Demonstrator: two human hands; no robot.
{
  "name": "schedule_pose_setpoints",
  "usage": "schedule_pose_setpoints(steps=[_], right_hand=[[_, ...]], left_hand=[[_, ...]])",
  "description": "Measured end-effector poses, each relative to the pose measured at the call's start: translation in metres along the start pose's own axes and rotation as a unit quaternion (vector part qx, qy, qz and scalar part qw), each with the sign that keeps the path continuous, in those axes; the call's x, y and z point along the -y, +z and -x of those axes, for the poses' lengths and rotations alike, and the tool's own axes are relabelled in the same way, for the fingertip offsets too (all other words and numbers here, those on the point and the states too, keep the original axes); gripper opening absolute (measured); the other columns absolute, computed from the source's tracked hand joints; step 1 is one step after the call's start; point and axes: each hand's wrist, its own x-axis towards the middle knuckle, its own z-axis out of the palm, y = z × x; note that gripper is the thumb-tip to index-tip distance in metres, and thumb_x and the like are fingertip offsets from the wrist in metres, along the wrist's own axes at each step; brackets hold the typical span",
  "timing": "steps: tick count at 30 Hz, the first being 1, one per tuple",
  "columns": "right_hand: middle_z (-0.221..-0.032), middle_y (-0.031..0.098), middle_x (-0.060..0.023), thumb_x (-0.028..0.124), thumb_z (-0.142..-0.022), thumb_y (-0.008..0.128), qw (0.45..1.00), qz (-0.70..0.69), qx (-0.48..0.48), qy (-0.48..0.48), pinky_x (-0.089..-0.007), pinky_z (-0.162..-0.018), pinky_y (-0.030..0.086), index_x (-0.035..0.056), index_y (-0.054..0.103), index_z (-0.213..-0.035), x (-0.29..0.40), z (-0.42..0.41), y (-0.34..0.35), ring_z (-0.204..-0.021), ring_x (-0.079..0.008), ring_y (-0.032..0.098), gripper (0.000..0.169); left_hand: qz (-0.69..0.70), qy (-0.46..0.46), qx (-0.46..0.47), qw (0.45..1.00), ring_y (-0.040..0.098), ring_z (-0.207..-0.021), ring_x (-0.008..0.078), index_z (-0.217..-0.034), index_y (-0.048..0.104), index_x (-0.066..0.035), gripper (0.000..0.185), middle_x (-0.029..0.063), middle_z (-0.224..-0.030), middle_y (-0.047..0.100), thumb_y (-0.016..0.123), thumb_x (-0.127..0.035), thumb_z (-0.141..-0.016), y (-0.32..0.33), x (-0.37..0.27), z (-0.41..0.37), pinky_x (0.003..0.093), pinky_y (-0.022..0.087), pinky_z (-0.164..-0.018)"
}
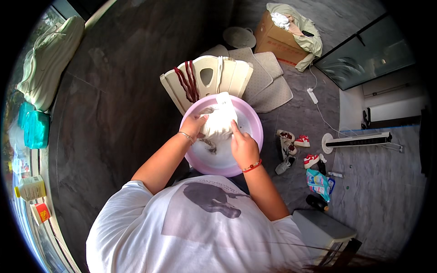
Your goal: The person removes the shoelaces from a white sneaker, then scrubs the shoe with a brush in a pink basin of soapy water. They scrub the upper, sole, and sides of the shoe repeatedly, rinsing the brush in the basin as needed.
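A pink plastic basin (258, 136) with whitish water stands in front of me. Over it, my left hand (194, 126) holds the left edge of a bunched white fabric item (218, 119), the thumb on top. My right hand (243, 145) is at the item's right side, its index finger extended against it; whether the other fingers grip it is hidden. A dark, wet, brownish thing (209, 146) lies in the water below my left hand. Behind the basin is a cream plastic chair (223, 73), with dark red laces (188, 80) and white laces (219, 73) hung over its back.
Grey mats (269, 85) and a cardboard box (280, 41) with cloths lie beyond the chair. On the right are several shoes (286, 163), a tower fan (358, 140), a power strip (312, 96) with its cable, and a detergent bag (316, 182). A windowsill with bottles runs along the left.
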Motion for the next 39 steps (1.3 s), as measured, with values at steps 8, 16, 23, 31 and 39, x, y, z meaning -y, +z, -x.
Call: schedule_pose_setpoints(steps=[8,16,23,31,39], right_hand=[[-0.064,0.051,-0.0119,0.008,-0.083,0.063,0.998,0.009,-0.018,-0.061,-0.0441,-0.052,0.048,0.0228,0.053,-0.141,-0.023,0.068,0.013,-0.053,-0.0332,0.056,0.061],[-0.090,0.064,-0.0209,0.009,-0.074,0.065,0.997,-0.019,0.060,0.054,-0.0483,-0.070,0.053,0.0145,0.032,-0.152,-0.009,0.035,-0.023,-0.080,-0.0392,0.065,0.084],[-0.092,0.067,-0.0233,0.011,-0.077,0.067,0.984,-0.074,0.145,0.070,-0.0491,-0.069,0.052,0.0144,0.039,-0.148,0.007,0.009,-0.007,-0.079,-0.0413,0.066,0.076],[-0.101,0.068,-0.0245,0.012,-0.082,0.070,0.964,-0.253,0.040,0.067,-0.0453,-0.078,0.054,0.0113,0.043,-0.144,-0.010,0.006,0.015,-0.092,-0.0406,0.068,0.067],[-0.080,0.056,-0.0025,0.016,-0.093,0.066,0.729,-0.661,0.094,0.151,-0.0203,-0.051,0.040,0.0028,0.041,-0.139,-0.042,0.010,0.011,-0.055,-0.0090,0.048,0.055]], left_hand=[[-0.072,0.186,0.068,0.977,0.063,-0.091,0.0163,-0.122,0.064,-0.003,0.026,0.0089,-0.106,0.068,0.059,-0.015,-0.098,-0.003,0.014,-0.004,0.0313,0.052,-0.082],[-0.208,0.223,0.096,0.948,0.062,-0.084,0.0121,-0.105,0.071,-0.001,0.026,0.0046,-0.092,0.070,0.071,-0.024,-0.092,0.000,0.011,0.001,0.0279,0.050,-0.078],[-0.102,0.187,0.119,0.970,0.064,-0.083,0.0130,-0.106,0.069,0.000,0.029,0.0045,-0.093,0.070,0.074,-0.023,-0.089,-0.007,0.023,-0.014,0.0268,0.052,-0.075],[-0.529,0.531,0.086,0.656,0.053,-0.119,0.0407,-0.128,0.056,-0.003,0.064,0.0227,-0.124,0.058,0.070,-0.046,-0.083,-0.003,-0.008,0.046,0.0641,0.027,-0.109],[-0.598,0.449,0.069,0.660,0.057,-0.117,0.0392,-0.132,0.047,-0.004,0.093,0.0209,-0.123,0.059,0.083,-0.053,-0.062,0.016,-0.011,0.061,0.0665,0.026,-0.110]])
